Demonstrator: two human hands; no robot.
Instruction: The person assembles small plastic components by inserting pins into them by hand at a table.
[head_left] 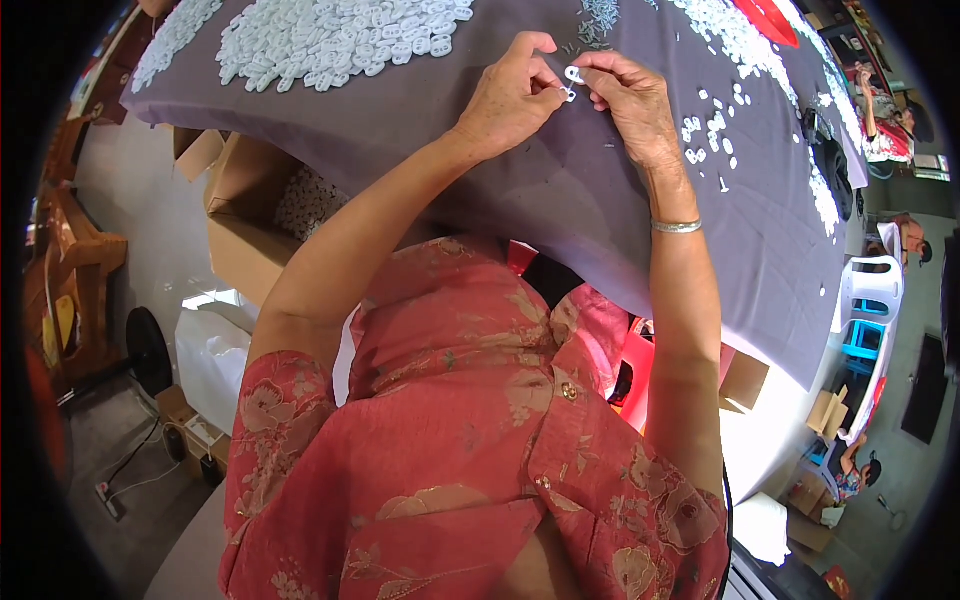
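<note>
grey cloth (520, 190) covers the surface, taken here as the landmark; entries run left to right.

- wooden furniture (75, 250): far left of the cloth, on the floor.
- black round object (148, 350): on the floor, lower left of the cloth.
- cardboard boxes (245, 215): below the cloth's left edge, open, partly under its overhang.
- large heap of small white plastic pieces (330, 35): on the cloth's upper left part.
- left hand (510, 95): over the cloth's upper middle, fingers (545, 80) drawn together, pinching a small white ring piece (569, 95) at the tips.
- second white ring piece (574, 73): just above the first, between both hands, close over the cloth; which hand holds it cannot be told.
- small grey metal bits (598, 20): a loose pile at the cloth's top edge, above the hands.
- right hand (635, 105): just right of the left hand, fingers curled together toward the same ring pieces, fingertips touching or nearly touching them.
- silver bracelet (677, 227): on the right wrist, over the cloth's middle.
- scattered white pieces (712, 130): on the cloth right of the right hand; a longer band of them runs along the right edge.
- red object (765, 18): top right of the cloth.
- white plastic chair (870, 290): beyond the cloth's right edge.
</note>
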